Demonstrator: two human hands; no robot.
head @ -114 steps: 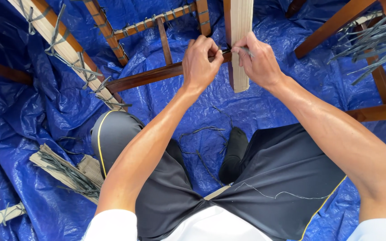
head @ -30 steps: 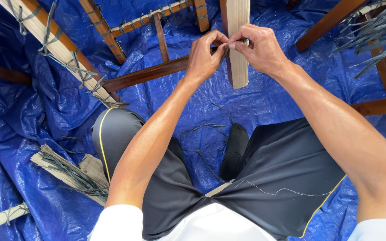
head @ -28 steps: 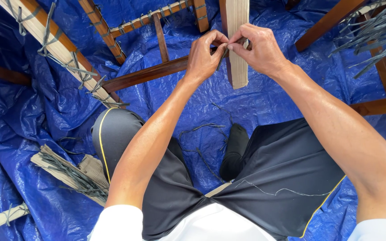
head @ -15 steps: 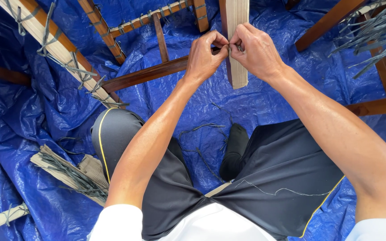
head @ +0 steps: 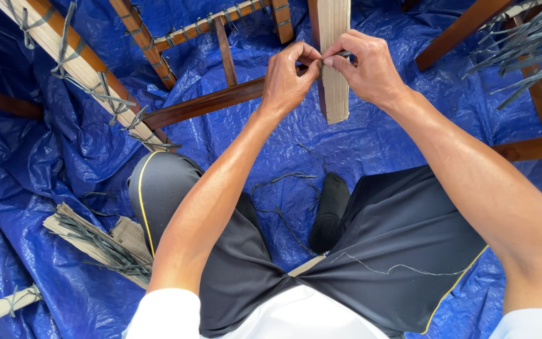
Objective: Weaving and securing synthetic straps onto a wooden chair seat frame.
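Left hand (head: 288, 80) and right hand (head: 366, 68), grips pinched together on a dark tie strand (head: 341, 55) at 12 o'clock against the pale slat (head: 335, 94): best kept taut, cinched snug to the brown rail (head: 205, 103).

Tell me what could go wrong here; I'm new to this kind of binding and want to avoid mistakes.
1. Both the left hand and right hand pinch a thin dark tie at the pale slat bundle; under tension it might slip or cut into the fingertips.
2. The bundle seems steadied only by the hands and could shift against the brown wooden rail.
3. Loose tie offcuts on the blue tarp could snag on clothing.
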